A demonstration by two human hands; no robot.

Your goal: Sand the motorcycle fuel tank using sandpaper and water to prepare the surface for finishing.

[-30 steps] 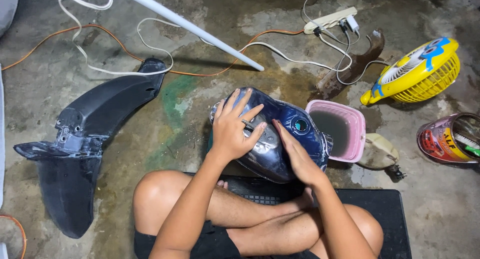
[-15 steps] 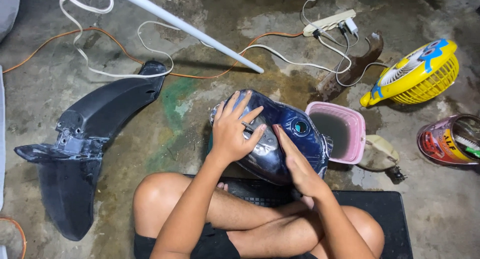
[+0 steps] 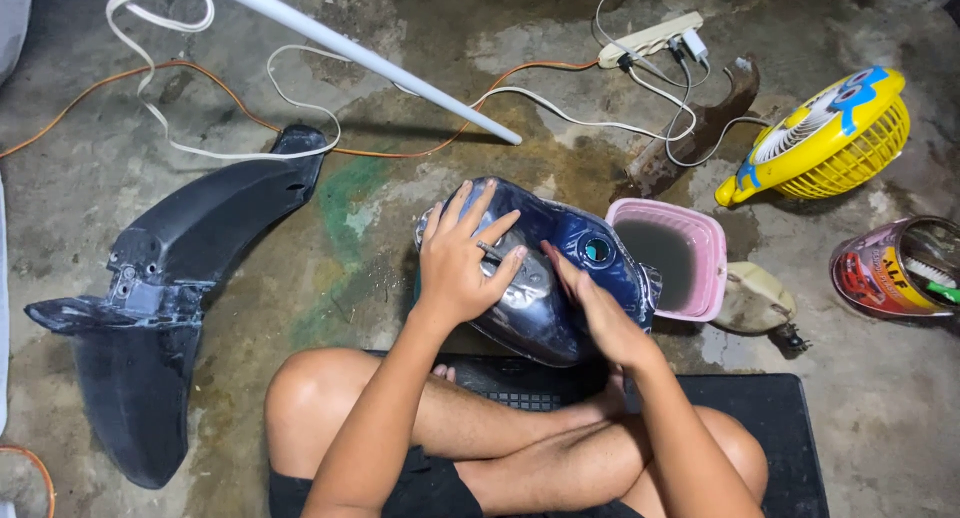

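A dark blue motorcycle fuel tank [image 3: 560,240] rests on the concrete floor in front of my crossed legs. My left hand [image 3: 462,263] lies flat on its upper left side with fingers spread, steadying it. My right hand [image 3: 590,313] lies flat on the tank's top with fingers pressed together, just below the round filler cap [image 3: 597,249]. I cannot tell whether anything lies under the right palm.
A black plastic fender [image 3: 170,288] lies at left. A pink tub of murky water [image 3: 672,258] stands right of the tank, with a yellow fan [image 3: 825,138], a tin can [image 3: 900,268], a power strip [image 3: 650,40], cables and a white pipe [image 3: 370,63] around. A black mat [image 3: 760,418] lies under me.
My right hand has slid a little down and toward me over the tank's top. The left hand has stayed in place on the tank.
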